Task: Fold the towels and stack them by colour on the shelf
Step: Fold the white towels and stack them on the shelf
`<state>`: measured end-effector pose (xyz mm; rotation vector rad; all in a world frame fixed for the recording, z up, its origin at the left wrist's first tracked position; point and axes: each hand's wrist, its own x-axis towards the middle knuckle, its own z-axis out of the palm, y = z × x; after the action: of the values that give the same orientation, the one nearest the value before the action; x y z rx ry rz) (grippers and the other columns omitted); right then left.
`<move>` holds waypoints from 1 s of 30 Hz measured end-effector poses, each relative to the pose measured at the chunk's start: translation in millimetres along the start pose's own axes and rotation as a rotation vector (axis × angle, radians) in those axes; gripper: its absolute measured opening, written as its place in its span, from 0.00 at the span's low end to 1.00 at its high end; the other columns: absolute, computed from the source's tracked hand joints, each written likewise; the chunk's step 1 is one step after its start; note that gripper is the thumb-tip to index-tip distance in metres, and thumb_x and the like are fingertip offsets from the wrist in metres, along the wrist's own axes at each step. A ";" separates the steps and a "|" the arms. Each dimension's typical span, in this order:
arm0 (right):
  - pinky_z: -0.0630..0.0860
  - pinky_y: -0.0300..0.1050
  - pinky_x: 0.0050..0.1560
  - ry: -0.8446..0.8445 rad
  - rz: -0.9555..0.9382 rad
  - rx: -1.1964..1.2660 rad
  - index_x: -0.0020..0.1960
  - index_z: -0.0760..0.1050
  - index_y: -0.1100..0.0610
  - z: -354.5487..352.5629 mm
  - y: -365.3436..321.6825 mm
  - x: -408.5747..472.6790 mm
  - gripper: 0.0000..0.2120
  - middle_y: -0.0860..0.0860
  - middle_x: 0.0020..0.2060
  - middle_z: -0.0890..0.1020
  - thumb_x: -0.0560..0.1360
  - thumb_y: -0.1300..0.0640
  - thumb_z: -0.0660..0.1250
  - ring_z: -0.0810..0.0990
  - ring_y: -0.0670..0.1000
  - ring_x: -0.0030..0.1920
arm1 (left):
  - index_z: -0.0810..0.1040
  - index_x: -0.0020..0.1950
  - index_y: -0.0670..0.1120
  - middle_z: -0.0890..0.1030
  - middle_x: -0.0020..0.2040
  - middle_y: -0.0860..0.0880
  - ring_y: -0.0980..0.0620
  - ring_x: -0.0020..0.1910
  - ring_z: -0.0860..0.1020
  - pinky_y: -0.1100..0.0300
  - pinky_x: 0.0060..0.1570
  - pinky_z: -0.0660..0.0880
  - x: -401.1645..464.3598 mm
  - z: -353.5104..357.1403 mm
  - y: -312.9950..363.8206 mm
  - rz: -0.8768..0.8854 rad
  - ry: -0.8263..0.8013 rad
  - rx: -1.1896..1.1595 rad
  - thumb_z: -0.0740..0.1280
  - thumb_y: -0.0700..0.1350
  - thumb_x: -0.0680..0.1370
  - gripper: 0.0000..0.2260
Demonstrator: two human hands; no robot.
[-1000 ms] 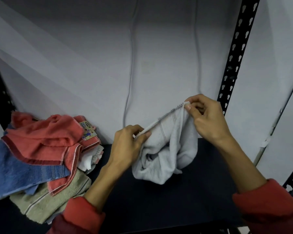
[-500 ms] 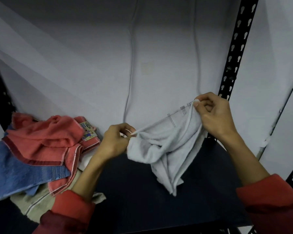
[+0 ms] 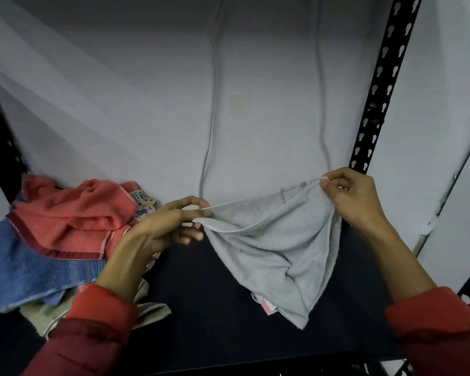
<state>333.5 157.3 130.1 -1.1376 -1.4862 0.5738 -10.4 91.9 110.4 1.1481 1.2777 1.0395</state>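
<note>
A pale grey towel (image 3: 272,248) hangs crumpled between my hands above the dark shelf board (image 3: 215,335). My left hand (image 3: 163,226) pinches its left top edge. My right hand (image 3: 353,196) pinches the right top corner, near the stitched stripes, slightly higher. The towel's lower part droops to a point, and a pink-and-white label (image 3: 266,303) shows at its underside. At the left lies a loose pile of unfolded towels: a coral one (image 3: 73,213) on top, a blue one (image 3: 33,270) and a beige one (image 3: 49,313) beneath.
A pale wall (image 3: 147,104) closes the back of the shelf, with two thin cables hanging down it. A black perforated upright (image 3: 377,85) stands at the back right and another at the far left. The pile fills the shelf's left end.
My hands have drawn apart along the towel's top edge, spreading the bunched grey towel wider. Its lower part now hangs lower and to the right.
</note>
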 end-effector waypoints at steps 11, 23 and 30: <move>0.77 0.43 0.47 0.026 0.055 0.160 0.49 0.81 0.57 -9.3 2.2 5.6 0.03 0.49 0.37 0.85 0.78 0.58 0.71 0.82 0.46 0.41 | 0.86 0.55 0.48 0.86 0.49 0.52 0.53 0.47 0.84 0.59 0.52 0.80 1.6 -1.4 -3.5 0.565 0.135 0.687 0.71 0.41 0.79 0.07; 0.76 0.40 0.46 0.058 0.110 0.190 0.46 0.80 0.55 -22.2 13.9 6.4 0.02 0.42 0.32 0.84 0.78 0.58 0.72 0.81 0.38 0.36 | 0.82 0.45 0.51 0.84 0.42 0.51 0.50 0.45 0.84 0.52 0.48 0.80 -2.6 2.1 -2.6 0.648 0.119 0.728 0.64 0.48 0.83 0.10; 0.75 0.31 0.37 0.001 0.110 0.202 0.50 0.80 0.60 -21.7 12.7 4.5 0.04 0.48 0.37 0.84 0.78 0.59 0.71 0.81 0.39 0.35 | 0.79 0.54 0.45 0.84 0.40 0.45 0.48 0.42 0.84 0.59 0.47 0.80 -3.6 11.7 -3.5 0.730 0.154 0.619 0.62 0.43 0.85 0.07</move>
<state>358.5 161.5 127.0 -1.0653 -1.3379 0.7811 0.9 87.2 107.0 2.1469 1.3747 1.3034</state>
